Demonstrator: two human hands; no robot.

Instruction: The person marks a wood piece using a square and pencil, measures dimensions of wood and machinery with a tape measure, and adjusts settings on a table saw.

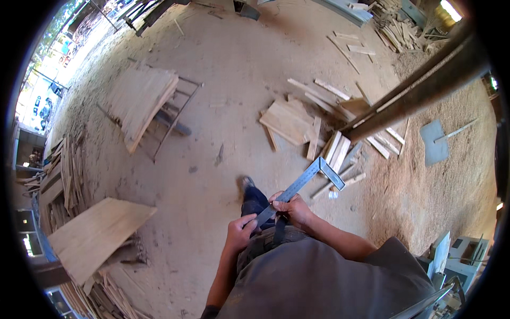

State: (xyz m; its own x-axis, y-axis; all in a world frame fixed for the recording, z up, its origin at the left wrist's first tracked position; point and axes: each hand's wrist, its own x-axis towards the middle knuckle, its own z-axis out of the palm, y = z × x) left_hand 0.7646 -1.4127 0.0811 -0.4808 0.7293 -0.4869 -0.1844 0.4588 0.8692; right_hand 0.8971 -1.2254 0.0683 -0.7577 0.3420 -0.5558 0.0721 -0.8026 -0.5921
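A metal try square (298, 184) slants across in front of my waist, its thick stock at the upper right and its ruled blade running down to the lower left. My left hand (240, 232) is closed on the blade's lower end, thumb on top. Farther up the same blade, my right hand (291, 208) grips it, with the thumb lying across its face. The stock end sticks out past my right hand, touching nothing. Most of the fingers of both hands are hidden beneath the blade.
Ahead to the right, a wooden panel (287, 122) and loose offcuts lie beside a slanting post (419, 87). Left stand a slab on a metal frame (178, 118) and a pale board (101, 234). A flat shovel (434, 142) rests on sawdust at far right.
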